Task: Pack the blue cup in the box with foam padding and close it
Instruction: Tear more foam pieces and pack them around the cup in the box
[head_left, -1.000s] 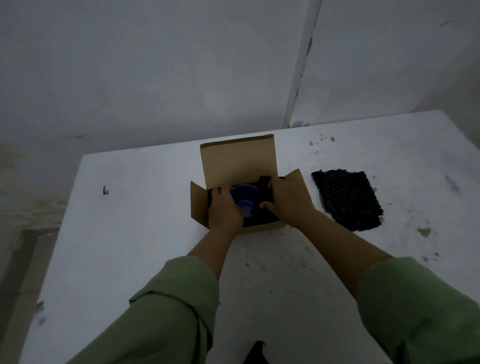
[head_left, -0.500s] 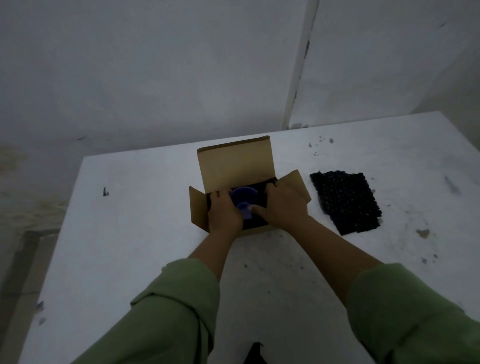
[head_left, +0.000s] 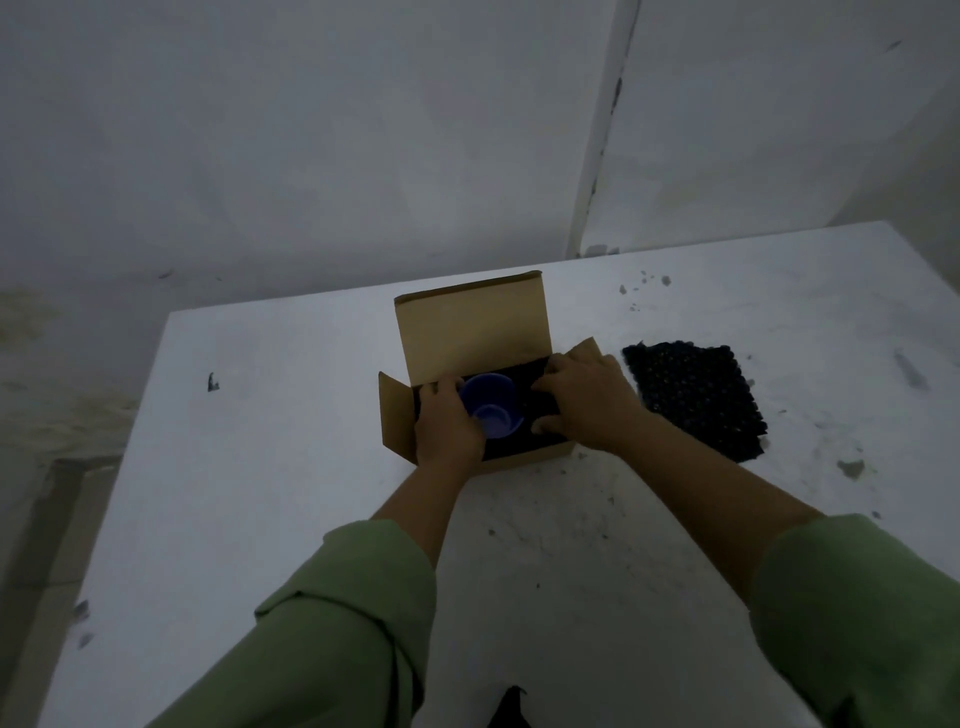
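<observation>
Two hands are down in the open cardboard box (head_left: 400, 426) on the white table (head_left: 260, 467), one on each side of the blue cup (head_left: 491, 405). Starting on the left, the left hand (head_left: 447, 426) reaches in over the near wall; its fingers lie against the cup's left side, though I cannot tell whether they curl round it or only steady it. The cup sits in the middle of the box on dark foam padding (head_left: 535, 410), tipped over, with its mouth facing up and towards the person, so its long axis runs roughly from the back flap towards the near wall. It lies just right of the left hand and touching it, which makes that hand the nearer one. Further right, the right hand (head_left: 587, 402) has its fingers bent, pressing down on the foam at the box's right end, apart from the cup. Beyond the box, on the table, lies a loose black foam sheet (head_left: 696, 400), nearer the right hand. I'd guess it goes on top next, before the flaps fold down.
</observation>
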